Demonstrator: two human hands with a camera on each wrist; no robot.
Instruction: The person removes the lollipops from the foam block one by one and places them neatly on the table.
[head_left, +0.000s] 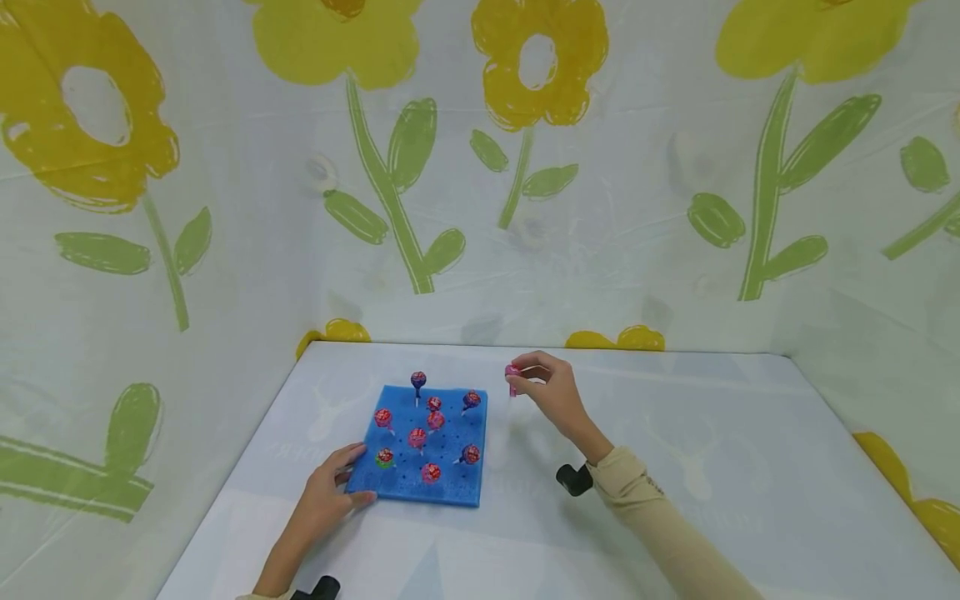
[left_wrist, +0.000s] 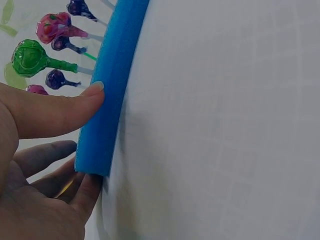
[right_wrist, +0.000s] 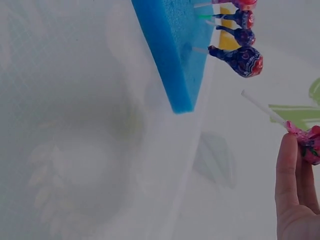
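Several wrapped lollipops stand by their sticks in a blue foam block (head_left: 456, 490), their heads mostly red, pink and dark blue. One dark blue lollipop (head_left: 417, 380) rises at the back edge. At the near left corner, my left hand (head_left: 324, 497) holds the block, thumb on the front edge and fingers along the left side. In the left wrist view the thumb presses the foam (left_wrist: 106, 125) beside a green lollipop (left_wrist: 31, 58). Right of the block, my right hand (head_left: 553, 392) pinches a pink lollipop (head_left: 512, 371) by its head, above the table. Its white stick (right_wrist: 260, 106) sticks out freely.
The block lies on a white table (head_left: 697, 467) left of centre. White cloth walls (head_left: 615, 250) printed with yellow flowers enclose the table at the back and sides. A black wrist mount (head_left: 574, 480) sits by the right cuff, another (head_left: 324, 588) by the left wrist.
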